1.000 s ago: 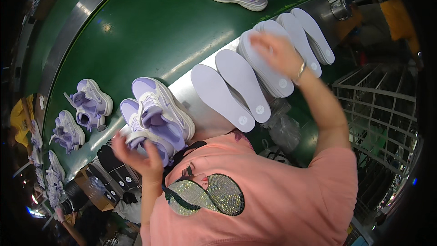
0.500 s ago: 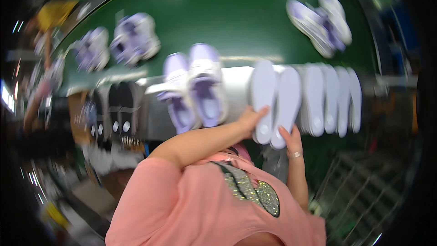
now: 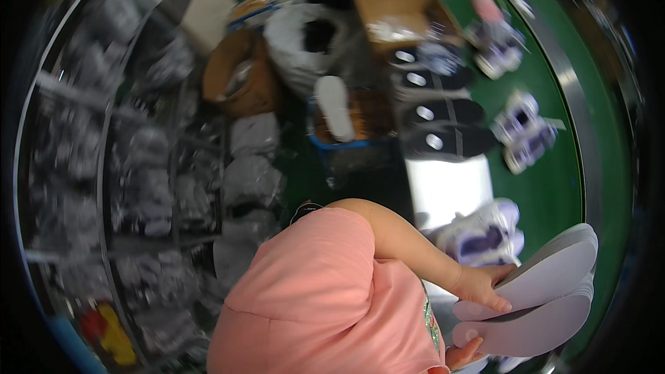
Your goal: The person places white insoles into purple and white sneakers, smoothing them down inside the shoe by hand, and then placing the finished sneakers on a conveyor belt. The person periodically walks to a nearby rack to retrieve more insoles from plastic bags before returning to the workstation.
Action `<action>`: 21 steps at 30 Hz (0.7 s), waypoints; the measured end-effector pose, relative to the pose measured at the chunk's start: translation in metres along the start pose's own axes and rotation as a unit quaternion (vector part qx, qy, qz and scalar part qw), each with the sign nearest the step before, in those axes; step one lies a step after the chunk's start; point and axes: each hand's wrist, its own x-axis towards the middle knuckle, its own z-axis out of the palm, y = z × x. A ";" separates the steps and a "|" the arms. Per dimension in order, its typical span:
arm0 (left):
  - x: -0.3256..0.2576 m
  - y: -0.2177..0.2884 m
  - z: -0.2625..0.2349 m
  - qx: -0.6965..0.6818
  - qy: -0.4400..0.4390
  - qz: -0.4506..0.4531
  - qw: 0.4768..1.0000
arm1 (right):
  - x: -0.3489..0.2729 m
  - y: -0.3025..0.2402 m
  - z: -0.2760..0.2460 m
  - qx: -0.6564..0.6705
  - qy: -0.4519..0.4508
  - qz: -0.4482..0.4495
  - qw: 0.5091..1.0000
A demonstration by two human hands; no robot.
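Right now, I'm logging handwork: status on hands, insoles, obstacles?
Left hand gripping upper insole stack. Right hand on lower insole stack, partly hidden. Purple-white sneakers close beside.

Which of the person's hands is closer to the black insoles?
The left. In the picture, the left hand is below the black insoles, gripping the upper pale stack. The right hand is even lower, at the lower pale stack.

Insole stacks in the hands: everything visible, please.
Two pale grey insole stacks, lower right of the view, side by side, slanting up to the right. Smooth, thin layers, perhaps foam; long rounded outlines, layer edges showing at the wide ends. A faint round mark near the lower one's heel. Left hand grips the upper one's heel; right hand, partly hidden, the lower's.
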 end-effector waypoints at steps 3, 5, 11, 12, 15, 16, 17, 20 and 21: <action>-0.068 0.035 -0.042 0.020 0.102 0.010 0.995 | -0.002 -0.008 0.069 0.009 -0.097 0.006 0.995; -0.129 0.064 -0.068 0.030 0.170 0.028 0.985 | -0.013 -0.014 0.120 0.012 -0.171 0.029 0.985; -0.325 0.081 -0.149 0.001 0.387 0.069 0.920 | -0.101 -0.008 0.286 -0.009 -0.342 0.205 0.917; -0.362 0.087 -0.161 -0.047 0.410 0.065 0.908 | -0.122 -0.004 0.319 -0.018 -0.356 0.253 0.899; -0.467 0.090 -0.194 -0.179 0.453 0.109 0.866 | -0.184 0.000 0.417 -0.012 -0.474 0.322 0.819; -0.497 0.093 -0.200 -0.166 0.478 0.160 0.847 | -0.204 -0.001 0.451 0.034 -0.546 0.319 0.774; -0.529 0.095 -0.204 -0.152 0.502 0.212 0.824 | -0.225 -0.002 0.482 0.079 -0.615 0.312 0.720; -0.616 0.091 -0.209 -0.208 0.580 0.243 0.749 | -0.282 -0.004 0.558 0.003 -0.713 0.328 0.619; -0.638 0.096 -0.212 -0.200 0.601 0.283 0.720 | -0.298 -0.002 0.579 -0.007 -0.732 0.334 0.594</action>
